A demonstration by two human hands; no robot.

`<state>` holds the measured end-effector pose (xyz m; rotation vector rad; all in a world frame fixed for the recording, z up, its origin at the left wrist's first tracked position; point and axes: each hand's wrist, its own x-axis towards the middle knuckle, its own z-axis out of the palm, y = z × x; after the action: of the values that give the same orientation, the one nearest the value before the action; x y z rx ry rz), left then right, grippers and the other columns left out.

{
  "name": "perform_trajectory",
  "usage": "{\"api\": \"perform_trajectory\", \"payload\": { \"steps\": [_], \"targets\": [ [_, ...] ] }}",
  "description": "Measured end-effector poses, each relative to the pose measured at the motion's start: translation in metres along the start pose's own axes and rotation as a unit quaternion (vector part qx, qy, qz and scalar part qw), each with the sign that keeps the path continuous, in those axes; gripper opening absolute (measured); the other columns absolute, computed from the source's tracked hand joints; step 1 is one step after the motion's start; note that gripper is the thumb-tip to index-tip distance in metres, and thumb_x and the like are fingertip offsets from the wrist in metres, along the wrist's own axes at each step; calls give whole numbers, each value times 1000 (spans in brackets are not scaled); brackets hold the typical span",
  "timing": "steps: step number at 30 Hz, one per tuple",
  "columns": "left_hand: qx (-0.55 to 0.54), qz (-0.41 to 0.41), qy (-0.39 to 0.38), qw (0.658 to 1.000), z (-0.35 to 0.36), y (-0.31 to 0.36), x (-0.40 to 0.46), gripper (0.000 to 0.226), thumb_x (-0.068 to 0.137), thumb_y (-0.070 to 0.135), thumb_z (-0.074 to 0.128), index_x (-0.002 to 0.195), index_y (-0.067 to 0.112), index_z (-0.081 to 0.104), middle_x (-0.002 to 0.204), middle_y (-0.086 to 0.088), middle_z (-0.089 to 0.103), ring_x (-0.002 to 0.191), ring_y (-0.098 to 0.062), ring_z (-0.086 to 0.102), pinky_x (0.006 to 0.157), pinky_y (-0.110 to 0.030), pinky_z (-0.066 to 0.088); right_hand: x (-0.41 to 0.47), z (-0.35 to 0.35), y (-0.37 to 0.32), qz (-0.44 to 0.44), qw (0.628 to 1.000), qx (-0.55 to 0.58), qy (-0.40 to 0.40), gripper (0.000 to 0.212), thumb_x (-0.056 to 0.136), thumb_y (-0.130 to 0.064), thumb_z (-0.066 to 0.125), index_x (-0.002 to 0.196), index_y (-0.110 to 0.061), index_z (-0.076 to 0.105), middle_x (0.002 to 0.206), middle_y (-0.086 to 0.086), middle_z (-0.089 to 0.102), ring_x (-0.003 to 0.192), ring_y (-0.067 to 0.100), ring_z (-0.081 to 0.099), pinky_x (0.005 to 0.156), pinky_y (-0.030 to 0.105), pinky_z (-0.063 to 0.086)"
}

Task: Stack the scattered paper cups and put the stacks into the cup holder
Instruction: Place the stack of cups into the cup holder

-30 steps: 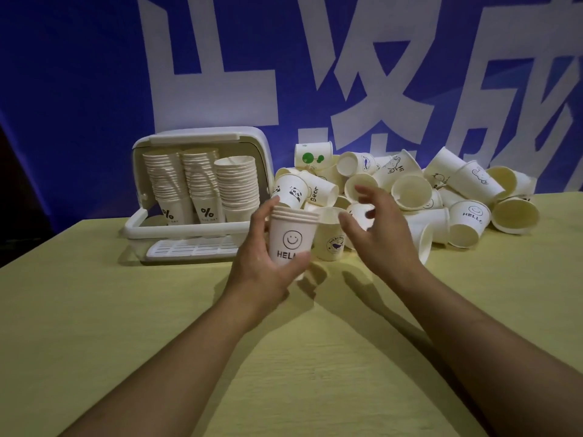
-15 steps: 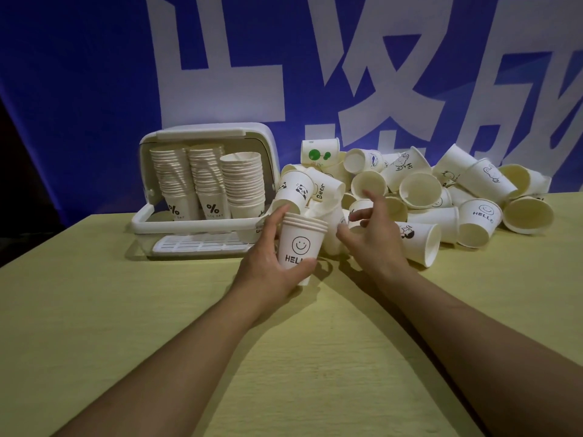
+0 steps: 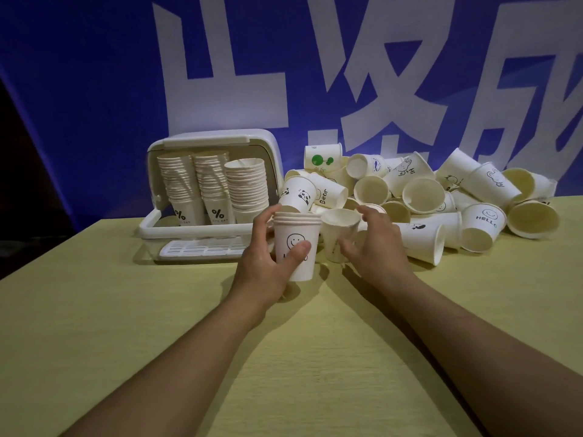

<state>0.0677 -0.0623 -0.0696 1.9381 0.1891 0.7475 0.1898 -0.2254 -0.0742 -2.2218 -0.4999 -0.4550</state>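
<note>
Left hand (image 3: pixel 268 263) grips smiley cup stack (image 3: pixel 296 244) upright just off the table (image 3: pixel 94 342); right hand (image 3: pixel 375 244) curls round single cup (image 3: pixel 339 234). Cup holder (image 3: pixel 214 197) holds three stacks (lid up); loose cups (image 3: pixel 441 197) piled right.

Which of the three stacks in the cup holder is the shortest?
The right-hand stack in the cup holder: its top rim sits lower than the two stacks with percent signs beside it.

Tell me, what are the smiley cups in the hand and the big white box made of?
The smiley cup stack in the left hand looks like thin matte paper: rolled rims, printed ink face. The cup holder looks like smooth, slightly glossy white plastic, judging by its rounded molded corners and slotted drip tray; I can't be sure from sight alone.
</note>
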Motion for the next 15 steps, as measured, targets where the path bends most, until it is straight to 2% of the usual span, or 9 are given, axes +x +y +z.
{"api": "perform_trajectory", "payload": {
  "steps": [3,6,8,11,13,15],
  "targets": [
    [-8,5,50,999,-5,10,4,61,84,53,72,120,76,28,120,17,56,97,-16,67,77,-55,60,-12,-7,-12,-21,999,18,34,72,87,-27,69,148,-26,32,145,5,37,132,24,33,107,38,34],
    [25,29,71,997,-9,24,13,63,89,47,71,129,65,26,119,17,51,97,-8,62,85,-49,58,-26,-7,-30,-96,992,63,61,60,86,-21,68,140,-27,41,125,-3,46,113,13,45,95,29,41],
    [62,54,89,993,-15,30,24,66,89,45,70,136,55,25,124,13,48,104,-13,59,85,-42,56,-33,-3,-41,-106,987,122,22,48,87,-19,66,131,-28,49,108,-9,52,89,3,50,78,22,42],
    [76,85,132,985,-30,35,47,67,90,42,70,139,48,25,132,3,53,108,-18,60,80,-34,56,-40,9,-44,-77,977,177,-94,27,91,-23,63,117,-28,60,91,-11,60,63,1,52,66,22,42],
    [61,90,177,978,-43,42,65,65,92,38,70,140,42,27,132,4,52,103,-12,60,74,-23,51,-41,17,-40,-68,969,177,-158,20,92,-22,61,111,-27,63,89,-9,63,60,7,56,63,18,45],
    [47,94,220,970,-55,51,84,63,93,34,70,143,34,31,130,5,50,101,-10,58,70,-16,48,-41,20,-37,-60,964,174,-192,17,93,-20,59,107,-28,65,90,-8,64,65,10,61,62,13,44]
  ]
}}
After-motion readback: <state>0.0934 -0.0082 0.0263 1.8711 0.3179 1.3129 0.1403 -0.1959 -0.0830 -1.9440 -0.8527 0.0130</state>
